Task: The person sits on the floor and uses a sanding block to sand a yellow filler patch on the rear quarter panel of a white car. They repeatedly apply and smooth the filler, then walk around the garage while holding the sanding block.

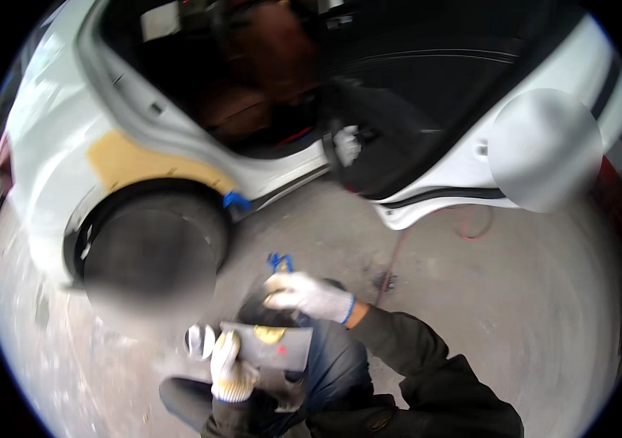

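Note:
My left hand [228,369], in a white knit glove, grips a flat grey mixing board [282,350] by its left edge. On the board lie a lump of yellow putty [269,334] and a small red dab [282,350]. My right hand [307,296], gloved with a blue cuff edge, is above the board's far side, apart from it. Its fingers look curled together; what they hold, if anything, is not visible. A dark rounded thing [252,310] shows beneath that hand. Facing me, a white car [48,168] has a yellow filled patch [128,160] above its rear wheel arch.
The car's rear door [435,182] stands open to the right. A blue item [279,261] lies on the floor, and another blue piece [234,203] is at the wheel arch. A red hose [391,266] crosses the concrete. A small white-and-grey object [200,342] is beside my left hand.

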{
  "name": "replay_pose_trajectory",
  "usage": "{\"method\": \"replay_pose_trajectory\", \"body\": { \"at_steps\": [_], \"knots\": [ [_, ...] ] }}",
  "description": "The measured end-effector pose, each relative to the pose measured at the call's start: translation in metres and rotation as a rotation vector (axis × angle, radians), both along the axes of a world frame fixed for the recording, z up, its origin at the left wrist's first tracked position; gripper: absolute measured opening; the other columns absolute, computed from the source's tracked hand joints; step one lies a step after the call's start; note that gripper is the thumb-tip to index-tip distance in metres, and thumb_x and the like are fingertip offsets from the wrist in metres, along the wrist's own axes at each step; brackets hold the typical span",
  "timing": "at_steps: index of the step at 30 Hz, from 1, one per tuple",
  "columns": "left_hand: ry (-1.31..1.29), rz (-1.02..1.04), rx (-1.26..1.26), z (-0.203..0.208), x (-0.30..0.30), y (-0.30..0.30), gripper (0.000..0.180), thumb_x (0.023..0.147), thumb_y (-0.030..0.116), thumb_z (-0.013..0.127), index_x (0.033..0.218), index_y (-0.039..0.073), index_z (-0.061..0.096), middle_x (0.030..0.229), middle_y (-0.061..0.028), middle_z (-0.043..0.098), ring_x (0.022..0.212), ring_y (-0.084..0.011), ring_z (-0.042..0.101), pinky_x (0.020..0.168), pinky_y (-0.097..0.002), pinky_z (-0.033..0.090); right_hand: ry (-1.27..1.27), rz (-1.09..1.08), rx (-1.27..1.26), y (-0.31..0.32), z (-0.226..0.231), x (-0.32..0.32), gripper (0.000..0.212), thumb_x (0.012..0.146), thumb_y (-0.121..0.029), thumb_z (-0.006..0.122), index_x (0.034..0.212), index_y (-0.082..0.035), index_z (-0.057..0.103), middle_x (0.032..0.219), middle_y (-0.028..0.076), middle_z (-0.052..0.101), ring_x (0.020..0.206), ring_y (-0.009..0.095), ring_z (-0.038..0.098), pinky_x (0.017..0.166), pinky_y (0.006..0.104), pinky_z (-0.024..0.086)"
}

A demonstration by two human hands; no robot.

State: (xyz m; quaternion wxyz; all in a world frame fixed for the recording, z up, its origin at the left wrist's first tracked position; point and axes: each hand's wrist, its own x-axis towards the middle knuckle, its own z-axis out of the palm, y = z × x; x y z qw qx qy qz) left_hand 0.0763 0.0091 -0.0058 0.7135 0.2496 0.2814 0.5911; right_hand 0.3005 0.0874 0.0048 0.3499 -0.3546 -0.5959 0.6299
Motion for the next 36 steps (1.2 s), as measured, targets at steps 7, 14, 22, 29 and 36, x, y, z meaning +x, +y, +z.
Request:
{"method": "replay_pose_trajectory", "body": {
  "at_steps": [7, 14, 22, 29, 36],
  "knots": [
    [-0.026, 0.271, -0.043, -0.023, -0.017, 0.026, 0.039, 0.102, 0.025, 0.056, 0.133, 0.002, 0.05, 0.127, -0.0143, 0.06, 0.109, -0.0263, 0.065, 0.088, -0.043, 0.06, 0.585, -0.365, -0.567, 0.014, -0.074, -0.006, 0.025, 0.102, -0.03, 0.056, 0.115, -0.01, 0.062, 0.084, -0.001, 0.057, 0.064, 0.009, 0.056, 0.055, 0.0238, 0.045],
    [0.304, 0.396, 0.042, -0.035, -0.021, 0.051, 0.039, 0.1, 0.024, 0.058, 0.132, 0.001, 0.055, 0.115, -0.0099, 0.063, 0.096, -0.0191, 0.066, 0.075, -0.031, 0.057, 0.975, -0.202, -0.516, -0.002, -0.068, -0.003, 0.075, 0.091, -0.058, 0.06, 0.136, 0.001, 0.048, 0.127, 0.017, 0.057, 0.096, 0.027, 0.063, 0.078, 0.0412, 0.054],
    [0.484, 0.478, 0.073, -0.055, -0.012, 0.055, 0.029, 0.098, 0.015, 0.058, 0.12, -0.004, 0.06, 0.111, -0.01, 0.064, 0.099, -0.0161, 0.058, 0.092, -0.0296, 0.046, 0.438, -0.522, -0.311, -0.024, -0.052, -0.006, 0.036, 0.097, -0.02, 0.059, 0.124, 0.004, 0.057, 0.114, 0.011, 0.065, 0.102, 0.019, 0.063, 0.092, 0.0336, 0.051],
    [0.739, 0.55, 0.271, -0.049, 0.0, 0.041, 0.025, 0.1, 0.012, 0.056, 0.119, -0.004, 0.058, 0.108, -0.0061, 0.061, 0.095, -0.011, 0.055, 0.087, -0.0249, 0.046, -0.031, -0.751, 0.221, -0.012, -0.051, -0.023, 0.019, 0.096, -0.016, 0.064, 0.091, 0.003, 0.063, 0.074, 0.002, 0.057, 0.068, 0.006, 0.048, 0.062, 0.0264, 0.041],
    [0.446, 0.433, 0.099, -0.045, 0.013, 0.019, 0.026, 0.1, 0.009, 0.055, 0.124, -0.002, 0.055, 0.113, -0.0073, 0.06, 0.101, -0.0098, 0.054, 0.091, -0.0245, 0.045, 0.052, -0.823, 0.079, -0.023, -0.076, -0.069, 0.022, 0.096, -0.017, 0.065, 0.086, 0.003, 0.063, 0.072, -0.001, 0.055, 0.069, 0.005, 0.047, 0.063, 0.0262, 0.04]
  ]
}}
